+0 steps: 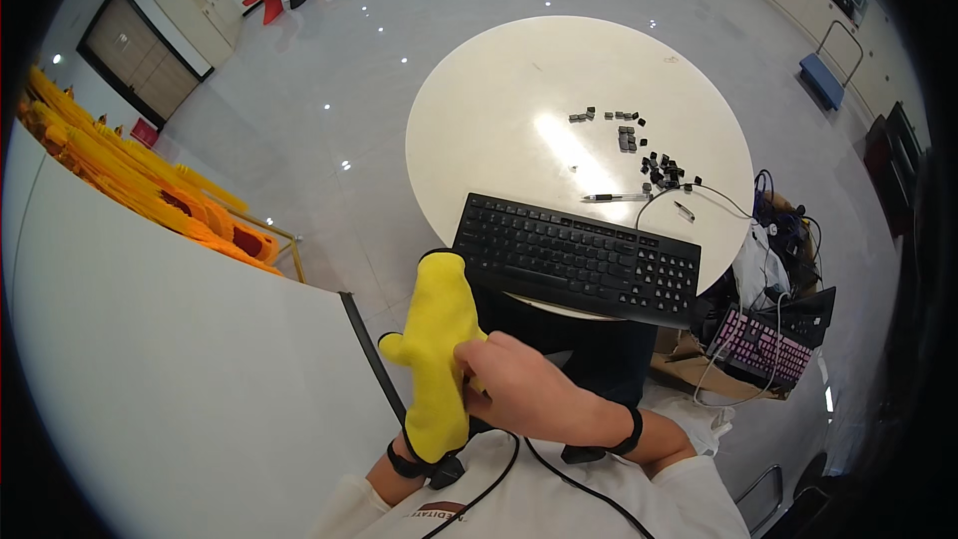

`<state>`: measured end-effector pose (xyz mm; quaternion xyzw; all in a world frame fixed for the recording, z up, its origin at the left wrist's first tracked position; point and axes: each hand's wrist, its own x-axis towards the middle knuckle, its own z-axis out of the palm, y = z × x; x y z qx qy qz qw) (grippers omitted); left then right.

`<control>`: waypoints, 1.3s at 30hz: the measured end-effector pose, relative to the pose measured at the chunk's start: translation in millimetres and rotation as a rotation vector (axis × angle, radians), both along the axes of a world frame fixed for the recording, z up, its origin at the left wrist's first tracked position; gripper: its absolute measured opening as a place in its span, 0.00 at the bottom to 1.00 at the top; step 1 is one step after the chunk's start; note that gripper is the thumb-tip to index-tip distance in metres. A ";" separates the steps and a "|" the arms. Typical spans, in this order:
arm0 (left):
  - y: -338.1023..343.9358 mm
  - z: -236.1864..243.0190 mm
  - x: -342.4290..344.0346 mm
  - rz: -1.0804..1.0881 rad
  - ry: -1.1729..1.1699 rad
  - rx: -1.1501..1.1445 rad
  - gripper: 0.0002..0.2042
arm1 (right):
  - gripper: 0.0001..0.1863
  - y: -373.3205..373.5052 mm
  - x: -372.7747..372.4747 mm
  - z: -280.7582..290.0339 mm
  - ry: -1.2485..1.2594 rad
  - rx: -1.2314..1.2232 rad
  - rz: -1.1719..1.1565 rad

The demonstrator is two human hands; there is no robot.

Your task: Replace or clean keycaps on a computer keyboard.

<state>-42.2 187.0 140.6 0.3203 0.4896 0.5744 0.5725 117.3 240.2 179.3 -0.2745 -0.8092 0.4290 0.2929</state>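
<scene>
A yellow glove (436,314) with black trim covers my left hand (431,369), which is raised in front of my body beside the keyboard's left end. Inside it the fingers look stretched upward, with the thumb apart to the left; nothing is held in that hand. My bare right hand (529,386) reaches across from the right and pinches the glove's fabric at its right side. Just beyond lies a black keyboard (579,258) on the near edge of a round white table (489,80), with caps gone from several keys at its right end.
Loose black keycaps (664,172) lie on the table's right side, near a pen (614,198) and a smaller pen-like piece (684,211). At the right, a cardboard box (694,367) stands by a pink-keyed keyboard (763,344) and cables. A white surface (200,359) fills the left.
</scene>
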 end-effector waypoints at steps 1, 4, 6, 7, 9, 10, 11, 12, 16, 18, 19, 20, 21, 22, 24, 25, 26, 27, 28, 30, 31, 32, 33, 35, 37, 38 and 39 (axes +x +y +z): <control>-1.3 -5.6 -6.1 -0.032 -0.008 0.023 0.39 | 0.23 -4.3 -0.5 -1.7 0.000 -0.001 0.000; 1.0 -0.5 -5.6 -0.033 -0.187 0.061 0.36 | 0.23 -15.7 -2.7 -11.4 0.049 0.051 0.016; 1.9 1.1 -4.6 -0.001 -0.356 0.076 0.33 | 0.23 -12.9 -1.4 -10.3 0.033 -0.007 -0.013; 1.2 -2.2 -5.5 0.000 -0.319 0.049 0.33 | 0.23 -10.5 -1.0 -8.8 0.019 -0.064 -0.041; -0.2 -13.0 -8.3 0.004 -0.244 -0.005 0.32 | 0.23 -4.5 -2.1 -6.6 0.005 -0.056 -0.078; -0.3 -18.9 -9.8 0.008 -0.206 -0.031 0.32 | 0.23 -1.3 -2.6 -5.4 -0.010 -0.049 -0.113; 0.6 -24.0 -11.0 0.011 -0.168 -0.057 0.32 | 0.23 2.3 -2.5 -3.3 -0.009 -0.049 -0.112; 3.0 -30.1 -12.5 0.012 -0.169 -0.056 0.32 | 0.23 5.9 -2.5 -0.5 -0.039 -0.039 -0.135; 14.8 -14.0 2.7 0.050 -0.208 0.021 0.30 | 0.22 11.3 1.0 -8.0 -0.048 -0.022 -0.111; 15.4 -3.2 8.1 0.104 -0.194 0.020 0.28 | 0.22 9.8 1.8 -9.0 -0.045 -0.032 -0.092; 9.3 -10.1 2.7 0.068 -0.196 0.031 0.28 | 0.20 6.1 1.6 -8.8 0.024 -0.102 -0.047; 0.5 -19.6 -4.0 0.014 -0.197 0.041 0.28 | 0.19 2.4 1.4 -8.7 0.093 -0.172 -0.003; -7.2 -29.0 -10.5 -0.025 -0.201 0.053 0.28 | 0.19 -0.6 0.9 -8.8 0.091 -0.171 -0.001; -11.7 -37.2 -14.7 -0.047 -0.203 0.065 0.29 | 0.18 -3.4 0.1 -9.4 0.117 -0.185 0.010; -18.6 -50.2 -21.4 -0.065 -0.215 0.080 0.29 | 0.18 -6.3 -0.5 -12.0 0.160 -0.229 0.034; -20.0 -57.0 -24.0 -0.061 -0.222 0.090 0.29 | 0.18 -6.6 -1.2 -14.2 0.160 -0.229 0.034; -18.7 -65.9 -26.7 -0.044 -0.230 0.104 0.30 | 0.19 -6.5 -2.1 -16.8 0.186 -0.202 0.019; -15.9 -78.9 -30.4 -0.017 -0.245 0.119 0.30 | 0.20 -6.4 -3.5 -20.1 0.212 -0.175 0.001; -12.7 -92.3 -33.9 0.015 -0.261 0.143 0.30 | 0.20 -5.7 -6.1 -24.9 0.212 -0.176 0.000; -7.2 -119.2 -40.0 0.064 -0.286 0.183 0.31 | 0.20 -3.8 -12.9 -33.9 0.278 -0.034 -0.127; -5.2 -126.3 -42.2 0.080 -0.294 0.196 0.31 | 0.20 -3.1 -14.9 -33.8 0.278 -0.033 -0.124; -2.8 -132.8 -45.3 0.092 -0.304 0.208 0.31 | 0.20 -2.0 -16.7 -33.3 0.278 -0.035 -0.165; -2.0 -127.1 -42.2 0.094 -0.294 0.209 0.31 | 0.19 -0.4 -17.2 -33.6 0.278 -0.039 -0.210; 0.5 -106.7 -37.5 0.098 -0.273 0.203 0.31 | 0.18 1.6 -18.8 -33.8 0.281 0.007 -0.220; -0.7 -90.4 -33.7 0.098 -0.253 0.199 0.31 | 0.17 1.7 -20.4 -34.8 0.284 0.052 -0.230; -1.4 -85.3 -31.9 0.096 -0.245 0.195 0.30 | 0.17 1.6 -21.1 -36.3 0.306 0.059 -0.226; -2.8 -81.6 -31.5 0.095 -0.234 0.195 0.30 | 0.17 1.5 -22.2 -38.0 0.328 0.066 -0.220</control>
